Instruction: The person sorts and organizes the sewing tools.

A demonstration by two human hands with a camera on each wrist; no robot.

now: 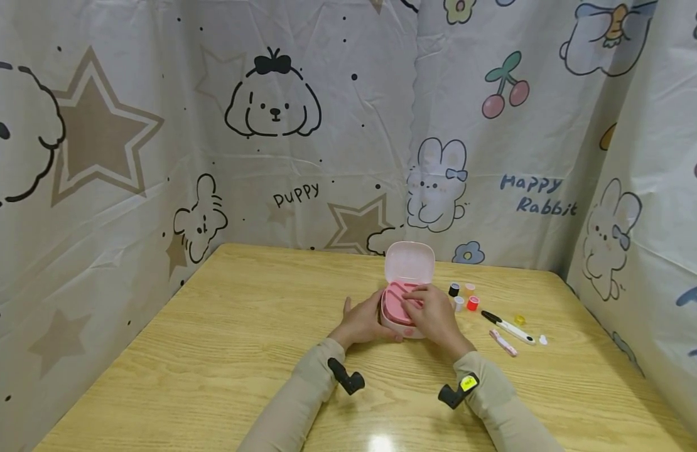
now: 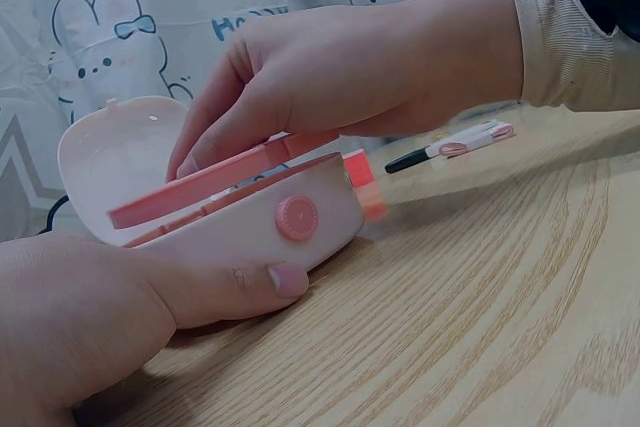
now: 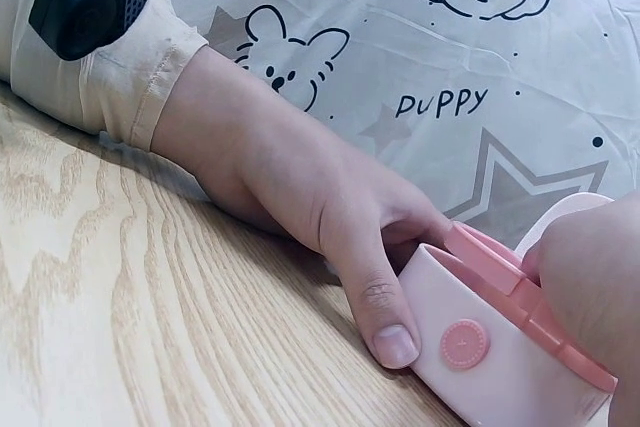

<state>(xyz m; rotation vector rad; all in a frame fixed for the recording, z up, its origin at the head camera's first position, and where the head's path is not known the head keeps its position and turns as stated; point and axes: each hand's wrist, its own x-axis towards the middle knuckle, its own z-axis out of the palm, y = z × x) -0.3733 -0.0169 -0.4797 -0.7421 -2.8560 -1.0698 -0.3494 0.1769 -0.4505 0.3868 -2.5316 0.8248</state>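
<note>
A small pink-and-white box (image 1: 389,324) stands on the table with its lid (image 1: 409,262) raised at the back. My left hand (image 1: 361,319) grips the box's left side, with the thumb (image 2: 245,292) along the front wall beside a round pink button (image 2: 297,218). My right hand (image 1: 436,317) pinches a pink inner tray (image 1: 397,306) at the box's opening. In the left wrist view the tray (image 2: 200,189) sits tilted, its edge above the rim. The right fingertips are partly hidden, and what lies under the tray shows only in slivers.
Right of the box stand several thread spools: black (image 1: 453,289), orange (image 1: 470,289), white (image 1: 458,304) and red (image 1: 473,304). Farther right lie a slim white tool with a black end (image 1: 508,328), a pink-white strip (image 1: 503,343), a yellow ring (image 1: 519,320) and a small white piece (image 1: 543,339).
</note>
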